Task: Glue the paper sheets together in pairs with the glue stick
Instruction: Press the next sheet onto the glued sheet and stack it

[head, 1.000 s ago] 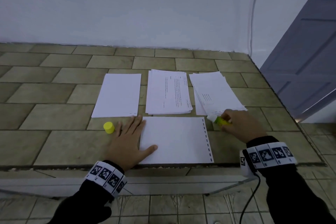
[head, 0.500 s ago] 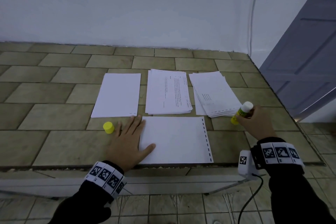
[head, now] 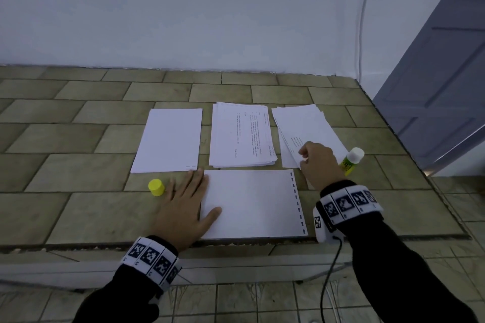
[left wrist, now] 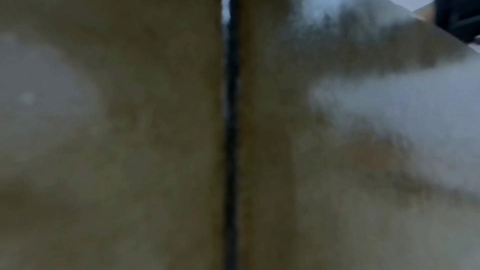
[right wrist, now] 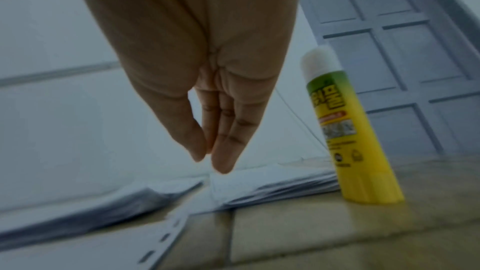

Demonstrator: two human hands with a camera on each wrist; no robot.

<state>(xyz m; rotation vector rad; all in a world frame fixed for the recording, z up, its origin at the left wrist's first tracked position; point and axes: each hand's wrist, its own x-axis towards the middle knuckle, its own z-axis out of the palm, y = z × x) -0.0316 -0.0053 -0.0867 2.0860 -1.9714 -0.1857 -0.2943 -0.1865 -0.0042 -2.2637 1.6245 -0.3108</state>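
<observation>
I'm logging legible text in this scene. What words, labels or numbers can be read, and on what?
None can be read with certainty.
Glue stick: large dark characters on the label, too blurred to read.
Middle paper stack: printed lines, too small.
Right paper stack: printed lines, too small.
Wristbands: square coded markers, no words.

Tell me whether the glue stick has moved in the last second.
Yes. The glue stick went from the right paper stack's near corner to standing right of it, released by the right hand.

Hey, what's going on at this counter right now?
A person is gluing paper sheets in pairs. Their left hand rests flat on a sheet near the counter's front edge. The right hand reaches to the right-hand paper stack. The uncapped glue stick stands beside that stack, its yellow cap off to the left.
</observation>
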